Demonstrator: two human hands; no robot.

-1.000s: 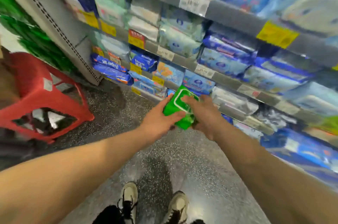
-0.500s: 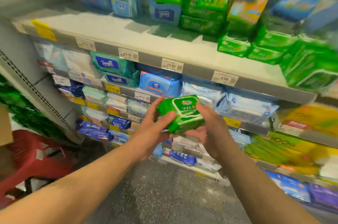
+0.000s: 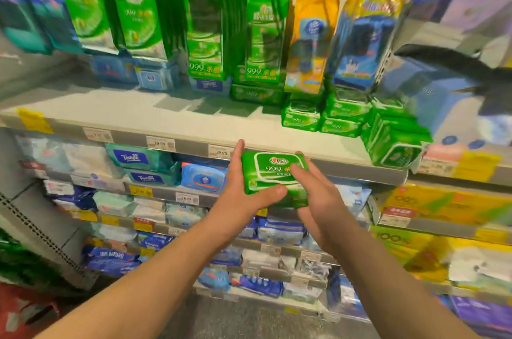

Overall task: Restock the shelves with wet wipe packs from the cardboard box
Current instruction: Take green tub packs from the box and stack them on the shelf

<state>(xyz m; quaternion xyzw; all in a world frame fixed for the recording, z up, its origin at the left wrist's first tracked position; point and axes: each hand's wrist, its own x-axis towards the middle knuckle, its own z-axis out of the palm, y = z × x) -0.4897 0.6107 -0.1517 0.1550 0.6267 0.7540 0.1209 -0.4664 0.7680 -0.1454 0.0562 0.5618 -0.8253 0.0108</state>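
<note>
Our left hand [image 3: 243, 194] holds the left end of the green wet wipe pack [image 3: 274, 178], fingers straight up along its far-left side and the thumb pressed across its near edge. The pack sits between our two hands, just in front of and slightly below the lip of the pale shelf [image 3: 155, 117], touching neither the shelf nor anything on it. Its long axis runs left to right, roughly parallel to the shelf edge, label face tilted up toward us. Our right hand [image 3: 313, 194] cups the right end from below, a finger laid over the label. Both hands are equally near, so we judge the coming move as a short push up and away onto the bare board, toward the stacked green packs [image 3: 302, 117] standing farther right. The pack is a soft, glossy green pouch with a white-outlined flap and "999" printed on top; it dents a little under our grip.
</note>
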